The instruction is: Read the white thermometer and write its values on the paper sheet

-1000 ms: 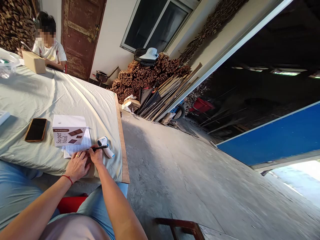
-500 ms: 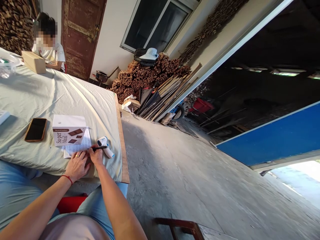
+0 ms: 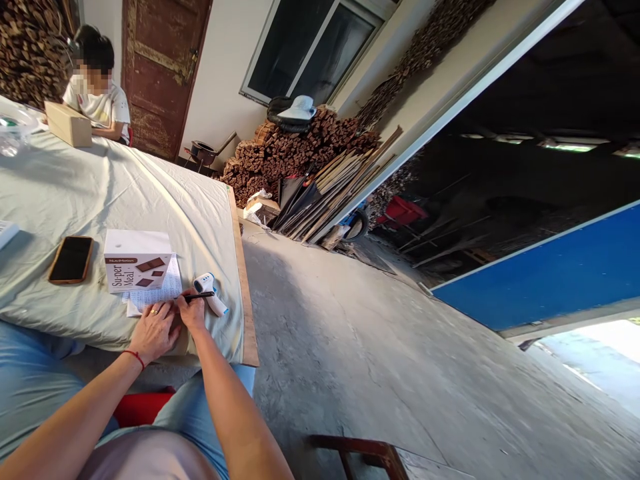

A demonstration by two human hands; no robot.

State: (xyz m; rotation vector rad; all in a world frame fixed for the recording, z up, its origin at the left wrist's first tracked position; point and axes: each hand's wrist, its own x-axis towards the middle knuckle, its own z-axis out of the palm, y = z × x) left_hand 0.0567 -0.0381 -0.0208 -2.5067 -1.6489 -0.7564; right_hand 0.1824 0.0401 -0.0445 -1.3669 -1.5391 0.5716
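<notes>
On the cloth-covered table [image 3: 200, 200] lies a sheet of paper with writing [image 3: 159, 293], partly under a white and brown box [image 3: 137, 261]. My left hand [image 3: 154, 330] rests open at the paper's near edge, fingers spread, a ring on one finger. Held in my right hand [image 3: 191, 313] is a black pen [image 3: 200, 296], its tip side toward the paper; the tip itself is too small to make out. Just beyond that hand, a white and blue handheld thermometer [image 3: 212, 293] lies on the cloth. A phone with an orange-brown case [image 3: 71, 259] lies left of the box.
Across the table a person [image 3: 97, 93] sits behind a cardboard box [image 3: 68, 124]. Clear plastic [image 3: 15, 133] lies at the far left, and a white object [image 3: 6, 233] at the left edge. The table's wooden edge [image 3: 244, 287] is close on my right; a wooden stool [image 3: 357, 447] stands on the floor.
My hands, the pen and the things on the table look almost unmoved. The person across the table has shifted their head slightly.
</notes>
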